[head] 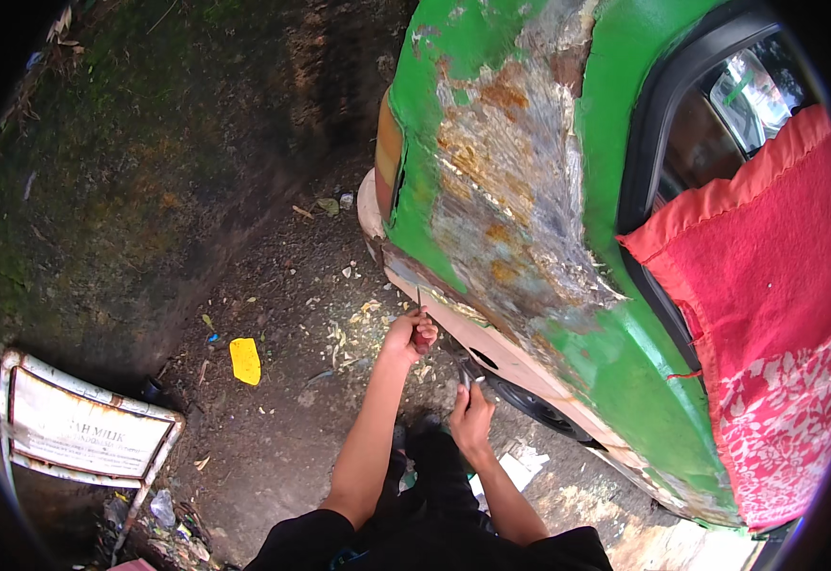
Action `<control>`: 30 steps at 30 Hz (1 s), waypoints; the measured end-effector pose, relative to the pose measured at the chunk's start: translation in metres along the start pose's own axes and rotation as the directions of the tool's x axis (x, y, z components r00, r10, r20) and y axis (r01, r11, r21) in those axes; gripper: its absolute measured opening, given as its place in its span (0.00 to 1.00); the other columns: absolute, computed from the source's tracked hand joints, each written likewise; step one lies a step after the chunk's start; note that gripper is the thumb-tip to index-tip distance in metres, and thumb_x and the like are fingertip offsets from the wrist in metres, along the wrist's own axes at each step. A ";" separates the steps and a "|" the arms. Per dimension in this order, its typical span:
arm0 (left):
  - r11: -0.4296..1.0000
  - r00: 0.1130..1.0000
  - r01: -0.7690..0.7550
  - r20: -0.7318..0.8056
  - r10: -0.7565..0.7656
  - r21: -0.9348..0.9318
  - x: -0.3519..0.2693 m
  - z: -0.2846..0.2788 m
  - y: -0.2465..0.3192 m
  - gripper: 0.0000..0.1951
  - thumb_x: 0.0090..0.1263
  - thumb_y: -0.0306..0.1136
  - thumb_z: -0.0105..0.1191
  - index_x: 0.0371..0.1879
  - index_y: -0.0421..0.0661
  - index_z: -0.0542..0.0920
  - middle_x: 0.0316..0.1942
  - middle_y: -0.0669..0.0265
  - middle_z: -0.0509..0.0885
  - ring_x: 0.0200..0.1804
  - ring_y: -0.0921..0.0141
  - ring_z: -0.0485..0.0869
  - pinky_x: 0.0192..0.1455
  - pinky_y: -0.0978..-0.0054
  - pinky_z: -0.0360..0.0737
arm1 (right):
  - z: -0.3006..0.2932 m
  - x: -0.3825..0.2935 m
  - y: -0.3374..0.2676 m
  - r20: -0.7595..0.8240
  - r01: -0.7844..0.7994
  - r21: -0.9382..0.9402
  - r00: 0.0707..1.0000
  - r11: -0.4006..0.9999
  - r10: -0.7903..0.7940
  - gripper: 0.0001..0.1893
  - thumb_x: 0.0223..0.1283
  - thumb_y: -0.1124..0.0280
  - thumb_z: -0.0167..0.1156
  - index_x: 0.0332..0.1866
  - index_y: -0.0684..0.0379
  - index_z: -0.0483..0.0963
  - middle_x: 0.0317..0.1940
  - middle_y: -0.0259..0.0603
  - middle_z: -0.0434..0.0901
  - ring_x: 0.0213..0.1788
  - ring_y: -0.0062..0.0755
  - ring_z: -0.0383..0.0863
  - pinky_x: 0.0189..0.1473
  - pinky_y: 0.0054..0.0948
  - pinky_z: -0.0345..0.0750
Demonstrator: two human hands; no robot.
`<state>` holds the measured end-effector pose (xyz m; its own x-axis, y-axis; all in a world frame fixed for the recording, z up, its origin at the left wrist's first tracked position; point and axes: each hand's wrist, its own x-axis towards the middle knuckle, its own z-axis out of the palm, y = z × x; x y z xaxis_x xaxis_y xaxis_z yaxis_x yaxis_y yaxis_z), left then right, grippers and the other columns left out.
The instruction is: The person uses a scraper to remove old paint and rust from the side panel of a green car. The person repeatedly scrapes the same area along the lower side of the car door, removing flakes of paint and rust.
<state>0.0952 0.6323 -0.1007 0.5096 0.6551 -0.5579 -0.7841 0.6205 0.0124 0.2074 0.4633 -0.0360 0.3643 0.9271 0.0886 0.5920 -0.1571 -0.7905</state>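
Beside the rear of a green car body, my left hand grips a thin-shafted tool with a red handle, probably a screwdriver. Its shaft points up toward the pale lower edge of the body. To the right and lower, my right hand holds a dark metal tool whose kind I cannot tell, near the wheel arch. The panel above has a large patch of stripped, rusty metal and old filler.
A red towel hangs over the car window. At the left are a mossy wall and a rusty-framed sign bearing writing. A yellow piece, flakes and litter lie on the ground; white paper lies behind my right forearm.
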 end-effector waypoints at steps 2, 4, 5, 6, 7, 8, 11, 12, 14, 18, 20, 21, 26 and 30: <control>0.995 0.999 0.045 0.016 -0.044 -0.093 -0.001 -0.002 0.007 0.15 0.64 0.13 0.37 0.49 0.36 0.67 0.22 0.68 0.66 0.21 0.77 0.65 0.21 0.82 0.65 | 0.001 -0.002 0.000 0.009 0.017 -0.010 1.000 1.000 -0.017 0.08 0.64 0.72 0.53 0.35 0.67 0.72 0.14 0.55 0.72 0.19 0.55 0.78 0.20 0.41 0.69; 0.970 0.994 0.105 0.064 -0.093 -0.221 0.000 -0.007 0.014 0.15 0.65 0.14 0.37 0.50 0.36 0.66 0.22 0.68 0.66 0.21 0.77 0.65 0.21 0.82 0.66 | 0.002 -0.002 0.001 0.019 0.063 -0.031 0.998 0.998 -0.063 0.07 0.62 0.72 0.54 0.35 0.66 0.72 0.14 0.55 0.72 0.19 0.55 0.77 0.20 0.41 0.69; 0.950 0.989 0.137 0.090 -0.116 -0.282 0.001 -0.009 0.016 0.15 0.65 0.14 0.37 0.51 0.35 0.66 0.23 0.67 0.66 0.21 0.77 0.65 0.21 0.82 0.66 | 0.001 -0.004 0.000 0.016 0.101 -0.004 0.995 0.995 -0.100 0.07 0.61 0.72 0.55 0.35 0.66 0.72 0.14 0.54 0.72 0.19 0.54 0.77 0.20 0.40 0.69; 0.953 0.991 0.125 0.071 -0.110 -0.277 0.001 -0.008 0.017 0.13 0.66 0.15 0.37 0.50 0.34 0.65 0.22 0.68 0.65 0.20 0.77 0.65 0.21 0.82 0.66 | 0.000 -0.005 -0.003 0.011 0.138 0.025 0.990 0.990 -0.139 0.07 0.60 0.72 0.56 0.35 0.65 0.72 0.15 0.54 0.72 0.19 0.54 0.77 0.20 0.40 0.69; 0.952 0.992 0.125 0.060 -0.112 -0.281 0.002 -0.006 0.018 0.13 0.66 0.15 0.37 0.49 0.34 0.65 0.22 0.68 0.65 0.20 0.77 0.64 0.20 0.82 0.66 | -0.001 -0.006 -0.007 0.004 0.176 0.053 0.984 0.983 -0.176 0.07 0.59 0.72 0.57 0.34 0.65 0.71 0.15 0.53 0.72 0.19 0.54 0.77 0.20 0.40 0.69; 0.951 0.992 0.124 0.048 -0.115 -0.284 0.002 -0.005 0.019 0.12 0.67 0.15 0.37 0.49 0.33 0.65 0.22 0.68 0.65 0.20 0.77 0.64 0.20 0.83 0.66 | -0.003 -0.006 -0.010 -0.003 0.283 0.082 0.959 0.956 -0.284 0.07 0.58 0.72 0.58 0.34 0.64 0.71 0.15 0.53 0.73 0.19 0.53 0.77 0.20 0.40 0.69; 0.952 0.991 0.131 0.045 -0.123 -0.276 0.005 -0.001 0.020 0.12 0.65 0.15 0.37 0.47 0.33 0.64 0.20 0.69 0.64 0.19 0.77 0.64 0.19 0.82 0.66 | -0.005 -0.003 -0.013 0.012 0.454 0.061 0.890 0.889 -0.456 0.07 0.56 0.71 0.60 0.33 0.63 0.70 0.16 0.51 0.74 0.18 0.52 0.76 0.20 0.40 0.70; 0.948 0.989 0.149 0.047 -0.141 -0.282 0.008 -0.002 0.023 0.12 0.64 0.15 0.38 0.47 0.34 0.64 0.19 0.70 0.64 0.19 0.77 0.64 0.19 0.81 0.66 | 0.004 -0.002 -0.005 0.053 0.419 -0.014 0.907 0.908 -0.418 0.08 0.56 0.71 0.60 0.33 0.63 0.70 0.17 0.50 0.74 0.18 0.52 0.76 0.20 0.41 0.70; 0.963 0.992 0.130 0.023 -0.128 -0.238 0.009 0.000 0.023 0.14 0.62 0.14 0.37 0.48 0.34 0.62 0.19 0.71 0.63 0.18 0.77 0.64 0.19 0.80 0.66 | 0.015 0.002 0.000 0.125 0.291 -0.170 0.954 0.942 -0.272 0.09 0.57 0.69 0.59 0.34 0.62 0.70 0.18 0.49 0.75 0.18 0.52 0.76 0.20 0.42 0.71; 0.963 0.991 0.127 -0.003 -0.132 -0.238 0.005 0.010 0.026 0.13 0.64 0.14 0.37 0.48 0.30 0.63 0.19 0.70 0.65 0.18 0.78 0.64 0.20 0.81 0.66 | 0.007 -0.006 -0.009 0.091 0.305 -0.068 0.950 0.950 -0.298 0.09 0.59 0.68 0.57 0.34 0.63 0.70 0.20 0.50 0.76 0.21 0.52 0.77 0.22 0.42 0.71; 0.965 0.994 0.109 -0.004 -0.113 -0.237 -0.001 0.016 0.022 0.13 0.64 0.14 0.37 0.48 0.30 0.63 0.19 0.70 0.65 0.18 0.77 0.64 0.20 0.81 0.66 | 0.000 -0.010 -0.011 0.040 0.404 0.059 0.913 0.913 -0.406 0.09 0.60 0.67 0.57 0.34 0.62 0.70 0.21 0.50 0.76 0.21 0.52 0.78 0.22 0.42 0.71; 0.967 0.995 0.099 -0.006 -0.103 -0.235 -0.002 0.016 0.020 0.14 0.64 0.14 0.37 0.49 0.30 0.63 0.19 0.70 0.64 0.18 0.77 0.64 0.20 0.81 0.66 | -0.003 -0.012 -0.010 0.008 0.451 0.122 0.890 0.884 -0.455 0.10 0.61 0.66 0.57 0.33 0.62 0.70 0.21 0.50 0.76 0.22 0.52 0.78 0.22 0.42 0.71; 0.964 0.990 0.130 -0.025 -0.140 -0.230 0.014 0.005 0.032 0.14 0.64 0.15 0.34 0.50 0.32 0.61 0.17 0.71 0.63 0.17 0.77 0.63 0.19 0.80 0.66 | 0.027 0.007 0.000 0.176 0.289 -0.213 0.951 0.933 -0.254 0.10 0.61 0.66 0.57 0.37 0.63 0.71 0.18 0.49 0.76 0.19 0.53 0.77 0.22 0.42 0.72; 0.967 0.989 0.144 -0.010 -0.149 -0.210 0.017 0.007 0.032 0.15 0.63 0.14 0.32 0.50 0.33 0.60 0.17 0.71 0.62 0.16 0.77 0.63 0.19 0.79 0.65 | 0.016 -0.008 -0.011 0.023 0.279 -0.052 0.960 0.959 -0.279 0.05 0.54 0.74 0.55 0.35 0.62 0.71 0.17 0.49 0.74 0.19 0.51 0.76 0.22 0.41 0.71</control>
<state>0.0812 0.6660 -0.1043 0.6172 0.5511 -0.5616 -0.7596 0.6034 -0.2427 0.1868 0.4634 -0.0372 0.1683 0.9417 0.2915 0.7071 0.0907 -0.7013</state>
